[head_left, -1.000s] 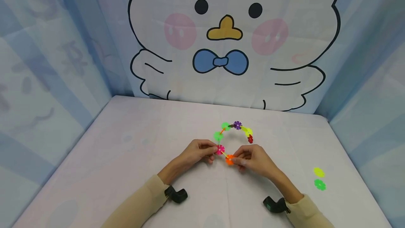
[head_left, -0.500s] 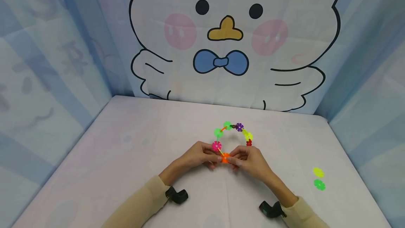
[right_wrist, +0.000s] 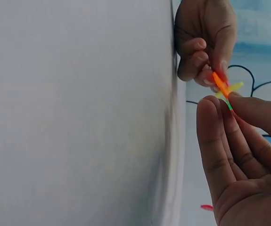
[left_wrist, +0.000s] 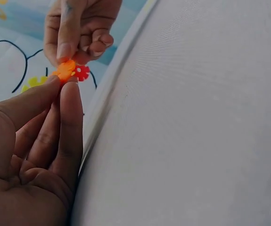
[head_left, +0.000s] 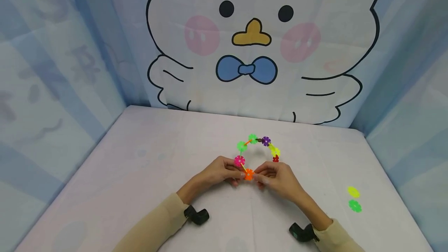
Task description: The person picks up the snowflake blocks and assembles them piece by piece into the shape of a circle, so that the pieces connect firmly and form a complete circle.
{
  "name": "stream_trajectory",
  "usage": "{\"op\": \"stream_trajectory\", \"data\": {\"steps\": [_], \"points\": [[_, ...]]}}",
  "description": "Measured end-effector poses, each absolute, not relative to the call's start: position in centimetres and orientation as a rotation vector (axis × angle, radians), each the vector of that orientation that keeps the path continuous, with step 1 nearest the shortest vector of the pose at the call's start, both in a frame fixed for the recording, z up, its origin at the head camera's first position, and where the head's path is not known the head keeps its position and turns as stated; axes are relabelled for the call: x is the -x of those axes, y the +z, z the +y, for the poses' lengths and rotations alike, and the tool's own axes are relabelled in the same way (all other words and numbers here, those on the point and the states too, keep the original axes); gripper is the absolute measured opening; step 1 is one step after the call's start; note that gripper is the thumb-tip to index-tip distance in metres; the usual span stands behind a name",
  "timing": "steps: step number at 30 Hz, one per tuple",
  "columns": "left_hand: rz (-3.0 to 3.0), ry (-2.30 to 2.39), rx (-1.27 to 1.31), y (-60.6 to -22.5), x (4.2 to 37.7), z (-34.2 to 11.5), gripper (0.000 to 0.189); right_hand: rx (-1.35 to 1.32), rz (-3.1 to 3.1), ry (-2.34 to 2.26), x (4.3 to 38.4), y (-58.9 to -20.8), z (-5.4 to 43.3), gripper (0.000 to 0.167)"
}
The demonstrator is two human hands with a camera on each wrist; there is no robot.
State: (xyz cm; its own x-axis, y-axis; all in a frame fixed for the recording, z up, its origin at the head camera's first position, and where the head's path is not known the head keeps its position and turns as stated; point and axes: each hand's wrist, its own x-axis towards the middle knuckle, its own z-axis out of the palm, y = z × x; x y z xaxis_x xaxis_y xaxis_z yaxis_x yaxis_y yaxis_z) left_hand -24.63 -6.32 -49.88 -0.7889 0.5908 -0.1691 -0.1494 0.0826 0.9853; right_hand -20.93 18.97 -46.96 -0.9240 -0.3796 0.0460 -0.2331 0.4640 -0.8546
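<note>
A curved chain of plastic snowflake discs stands raised over the table in the head view. Its near end is an orange snowflake disc (head_left: 249,174), also visible in the left wrist view. From its left side my left hand (head_left: 219,172) pinches this disc between thumb and fingertips. My right hand (head_left: 280,179) pinches its right edge. Up the left side run a pink disc (head_left: 239,161) and a green disc (head_left: 242,146). Another green disc (head_left: 252,139) and a purple disc (head_left: 266,141) form the top. A yellow disc (head_left: 275,151) and a red disc (head_left: 275,159) go down the right.
Two loose snowflake discs, one yellow (head_left: 354,191) and one green (head_left: 355,206), lie at the right of the white-covered table (head_left: 157,139). Printed curtains (head_left: 252,96) enclose the back and sides.
My left hand has shifted from the pink disc down to the orange one. The right hand and orange disc have moved slightly left, and the chain's red end now sits lower, close behind the right hand.
</note>
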Motion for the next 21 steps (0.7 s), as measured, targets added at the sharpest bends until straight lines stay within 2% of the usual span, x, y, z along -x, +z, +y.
{"op": "stream_trajectory", "data": {"steps": [8,21], "points": [[1.805,1.777,-0.406,-50.1,24.9,-6.3,0.021,0.433,2.6,-1.348,20.9,-46.1,23.9,0.015],[1.78,1.791,-0.385,-50.0,25.1,-6.4,0.022,0.165,2.882,-1.05,18.9,-45.3,37.2,0.025]]}}
